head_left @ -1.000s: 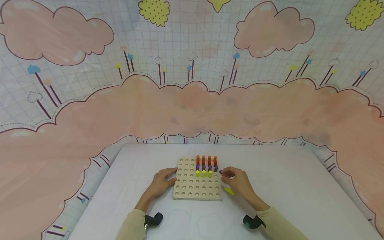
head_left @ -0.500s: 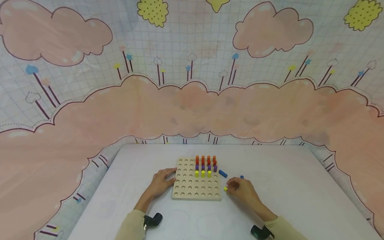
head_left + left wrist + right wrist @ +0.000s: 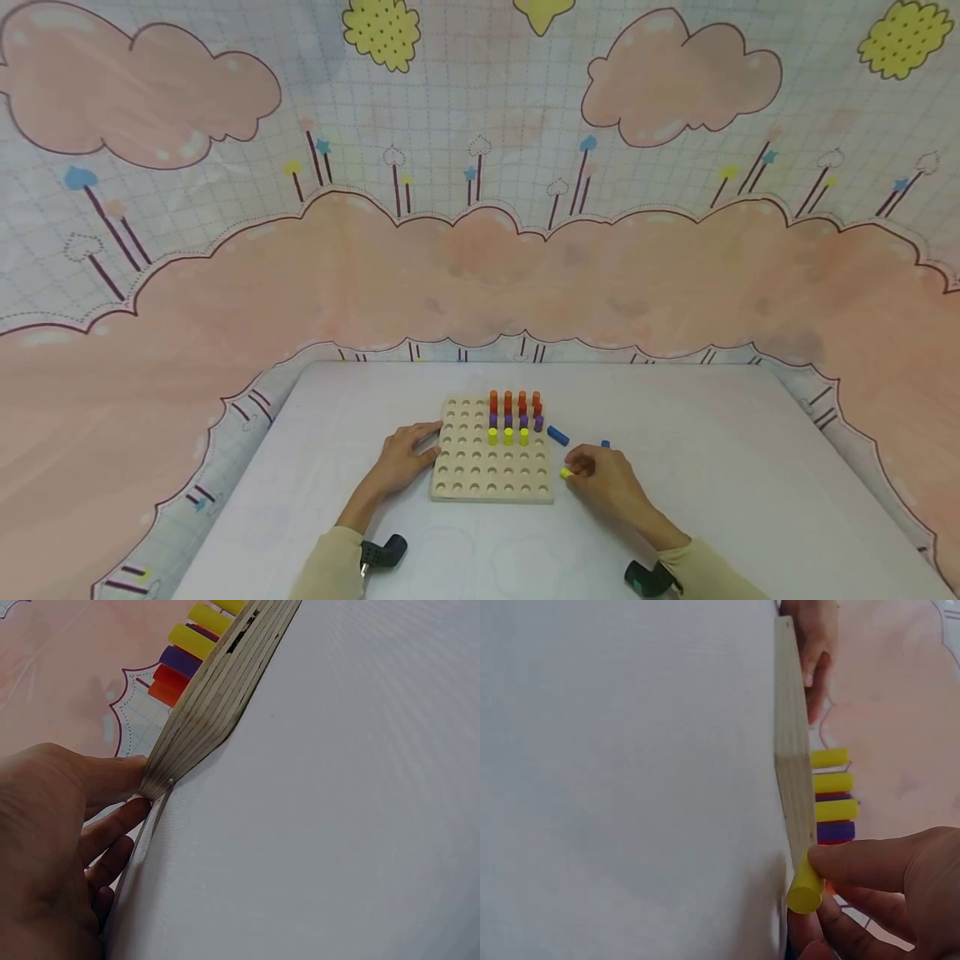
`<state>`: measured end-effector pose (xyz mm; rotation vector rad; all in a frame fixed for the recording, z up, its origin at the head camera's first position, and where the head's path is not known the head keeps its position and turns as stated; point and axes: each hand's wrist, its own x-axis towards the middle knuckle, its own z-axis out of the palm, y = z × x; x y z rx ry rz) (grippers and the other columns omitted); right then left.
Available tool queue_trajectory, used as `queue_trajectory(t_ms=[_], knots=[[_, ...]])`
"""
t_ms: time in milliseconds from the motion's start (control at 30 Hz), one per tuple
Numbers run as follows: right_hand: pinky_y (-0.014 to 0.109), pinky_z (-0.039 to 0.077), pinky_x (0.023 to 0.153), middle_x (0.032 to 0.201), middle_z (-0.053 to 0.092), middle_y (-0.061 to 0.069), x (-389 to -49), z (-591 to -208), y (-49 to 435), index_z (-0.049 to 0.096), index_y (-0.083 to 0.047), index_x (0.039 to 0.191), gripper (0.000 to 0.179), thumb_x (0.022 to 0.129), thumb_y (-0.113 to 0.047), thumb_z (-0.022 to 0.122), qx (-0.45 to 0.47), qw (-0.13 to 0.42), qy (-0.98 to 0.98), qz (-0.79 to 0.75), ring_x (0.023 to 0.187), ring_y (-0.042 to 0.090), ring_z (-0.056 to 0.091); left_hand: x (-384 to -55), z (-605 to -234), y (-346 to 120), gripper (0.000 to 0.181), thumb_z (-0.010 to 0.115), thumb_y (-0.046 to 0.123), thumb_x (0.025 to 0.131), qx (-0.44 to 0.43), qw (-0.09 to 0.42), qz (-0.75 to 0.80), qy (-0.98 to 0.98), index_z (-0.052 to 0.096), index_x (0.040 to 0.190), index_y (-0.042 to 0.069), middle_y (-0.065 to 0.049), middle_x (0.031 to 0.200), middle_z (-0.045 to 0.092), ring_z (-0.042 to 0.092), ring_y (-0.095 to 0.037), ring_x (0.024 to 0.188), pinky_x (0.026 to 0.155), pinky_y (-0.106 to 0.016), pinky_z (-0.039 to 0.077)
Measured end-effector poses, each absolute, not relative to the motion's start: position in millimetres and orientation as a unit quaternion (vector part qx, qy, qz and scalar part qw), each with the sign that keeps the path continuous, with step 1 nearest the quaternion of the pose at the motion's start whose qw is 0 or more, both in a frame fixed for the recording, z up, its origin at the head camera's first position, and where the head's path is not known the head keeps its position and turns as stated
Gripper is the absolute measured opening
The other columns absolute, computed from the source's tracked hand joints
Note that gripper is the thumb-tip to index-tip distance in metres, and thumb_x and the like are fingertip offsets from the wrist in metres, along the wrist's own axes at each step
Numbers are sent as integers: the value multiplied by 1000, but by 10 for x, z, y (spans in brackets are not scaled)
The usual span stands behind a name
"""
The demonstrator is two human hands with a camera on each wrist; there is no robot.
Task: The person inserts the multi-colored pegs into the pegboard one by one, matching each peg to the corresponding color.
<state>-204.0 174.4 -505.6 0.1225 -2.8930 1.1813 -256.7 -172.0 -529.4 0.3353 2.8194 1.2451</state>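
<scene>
A square wooden pegboard point(image 3: 460, 468) lies on the table with rows of orange, red, purple and yellow pegs upright in its holes. The yellow row holds three pegs point(image 3: 508, 437). My left hand point(image 3: 405, 454) rests against the board's left edge, thumb and fingertips touching its side in the left wrist view. To the right of the board, my right hand point(image 3: 609, 481) pinches a loose yellow peg point(image 3: 806, 891) between thumb and fingers. A blue peg point(image 3: 558, 436) lies on the table between the board and that hand.
Behind the right hand, a second blue peg point(image 3: 605, 443) is partly hidden. The white table point(image 3: 735, 467) reaches back to a patterned cloth backdrop point(image 3: 480, 275). Both wrists carry dark camera mounts.
My right hand has left the blue peg beside the board, moved right and slightly toward me, and now pinches the yellow peg. The left hand has stayed at the board's edge.
</scene>
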Motion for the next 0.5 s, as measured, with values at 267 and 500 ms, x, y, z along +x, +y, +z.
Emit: queue_trajectory(t_ms=[267, 500], knots=[[23, 54, 67, 87, 70, 0, -2130, -4920, 1782, 73, -8, 102, 23, 80, 0, 76, 32, 24, -911, 410, 78, 12, 64, -2561, -5294, -1720, 44, 65, 19, 94, 105, 19, 398, 911, 58, 137, 14, -7, 140, 58, 43, -33, 135, 114, -55, 20], [27, 58, 72, 94, 71, 2, -2241, -4907, 1758, 72, -8, 105, 22, 83, -5, 75, 25, 33, -898, 438, 86, 16, 66, -2558, -5308, -1718, 44, 65, 20, 94, 104, 20, 399, 911, 58, 137, 15, -6, 140, 58, 43, -32, 135, 114, -55, 20]])
